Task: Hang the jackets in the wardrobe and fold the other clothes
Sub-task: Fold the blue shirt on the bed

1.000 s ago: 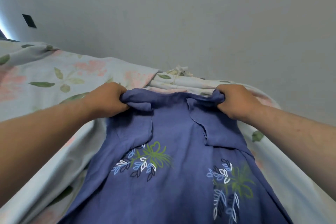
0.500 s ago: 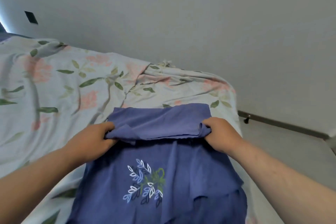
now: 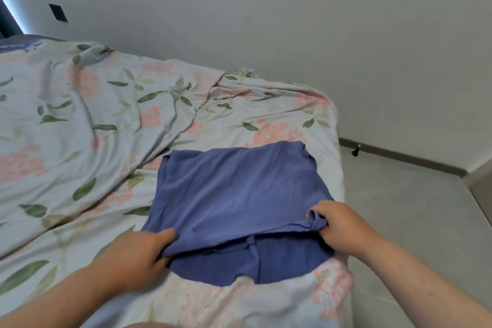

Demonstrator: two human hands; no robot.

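Observation:
A blue garment (image 3: 234, 194) lies folded over on itself on the floral bed cover (image 3: 93, 114), near the bed's right edge. Its plain back faces up; the leaf print is hidden underneath. My left hand (image 3: 138, 253) pinches the near left corner of the folded top layer. My right hand (image 3: 338, 226) grips the bunched near right corner. A darker lower layer (image 3: 239, 263) sticks out below the folded edge, between my hands.
The rumpled bed cover spreads to the left and far side. A grey wall (image 3: 266, 21) stands behind the bed. Tiled floor (image 3: 412, 221) with a dark skirting board (image 3: 399, 157) runs along the right of the bed.
Both hands have pulled the garment's top edge toward me, laying the upper half over the lower. The leaf print is now covered. The view has tilted down.

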